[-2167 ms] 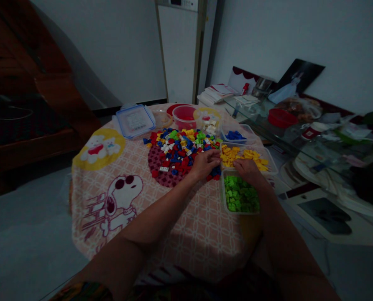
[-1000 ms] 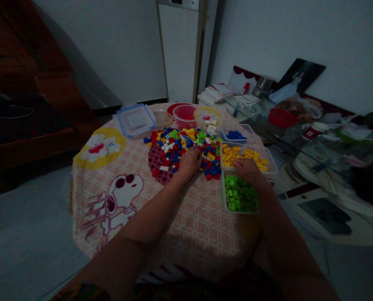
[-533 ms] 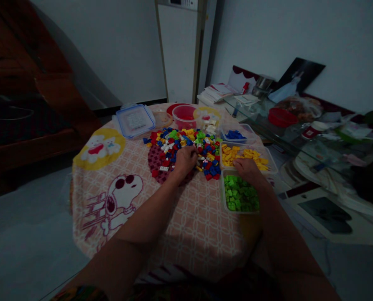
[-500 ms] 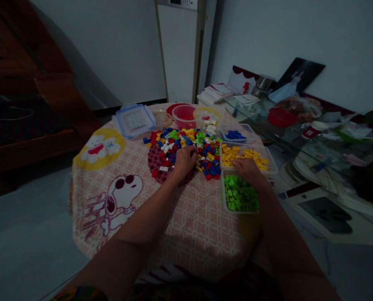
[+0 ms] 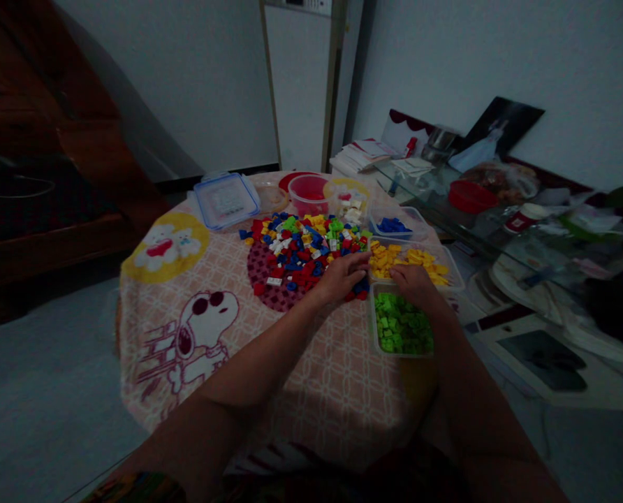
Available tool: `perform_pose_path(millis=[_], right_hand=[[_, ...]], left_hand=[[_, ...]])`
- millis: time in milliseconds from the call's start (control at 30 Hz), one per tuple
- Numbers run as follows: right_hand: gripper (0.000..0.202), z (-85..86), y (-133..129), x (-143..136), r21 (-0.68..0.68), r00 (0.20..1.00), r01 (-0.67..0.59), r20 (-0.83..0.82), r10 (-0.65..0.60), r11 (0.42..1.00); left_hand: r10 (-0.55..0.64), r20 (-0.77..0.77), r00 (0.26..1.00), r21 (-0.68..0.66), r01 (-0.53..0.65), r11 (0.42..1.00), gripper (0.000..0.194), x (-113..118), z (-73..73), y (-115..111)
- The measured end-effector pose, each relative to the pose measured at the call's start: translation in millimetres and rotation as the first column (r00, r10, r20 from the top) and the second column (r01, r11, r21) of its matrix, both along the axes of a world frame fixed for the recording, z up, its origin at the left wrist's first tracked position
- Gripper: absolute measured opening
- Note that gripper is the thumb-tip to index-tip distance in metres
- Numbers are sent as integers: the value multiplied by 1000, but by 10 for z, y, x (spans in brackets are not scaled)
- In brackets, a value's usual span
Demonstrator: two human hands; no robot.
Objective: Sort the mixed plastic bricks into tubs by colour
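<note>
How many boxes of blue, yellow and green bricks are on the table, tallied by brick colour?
Blue-brick box: 1
Yellow-brick box: 1
Green-brick box: 1
Total: 3

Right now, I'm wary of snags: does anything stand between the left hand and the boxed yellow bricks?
Only the left wall of their clear box, right beside the left hand; whether the fingertips reach over it is unclear. Nothing else visible blocks the yellow bricks.
</note>
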State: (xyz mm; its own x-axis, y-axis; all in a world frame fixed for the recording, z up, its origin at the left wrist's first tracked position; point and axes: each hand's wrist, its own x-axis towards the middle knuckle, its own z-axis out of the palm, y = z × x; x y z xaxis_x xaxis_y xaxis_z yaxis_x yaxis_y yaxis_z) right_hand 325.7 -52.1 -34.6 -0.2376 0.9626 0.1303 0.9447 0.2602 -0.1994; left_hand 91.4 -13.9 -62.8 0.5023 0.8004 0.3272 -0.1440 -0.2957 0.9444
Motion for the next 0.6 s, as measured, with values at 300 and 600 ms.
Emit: perform_pose_path(millis=[300, 600], right_hand=[[33, 32, -14, -31, -25, 1000, 12, -19, -13, 1000], [33, 66, -27, -44, -54, 999, 40, -8, -40, 998]], left_hand=[[319, -296, 900, 118, -296, 948, 26, -474, 99, 202], [213, -660, 721, 308, 1, 952, 8, -665, 262, 150]])
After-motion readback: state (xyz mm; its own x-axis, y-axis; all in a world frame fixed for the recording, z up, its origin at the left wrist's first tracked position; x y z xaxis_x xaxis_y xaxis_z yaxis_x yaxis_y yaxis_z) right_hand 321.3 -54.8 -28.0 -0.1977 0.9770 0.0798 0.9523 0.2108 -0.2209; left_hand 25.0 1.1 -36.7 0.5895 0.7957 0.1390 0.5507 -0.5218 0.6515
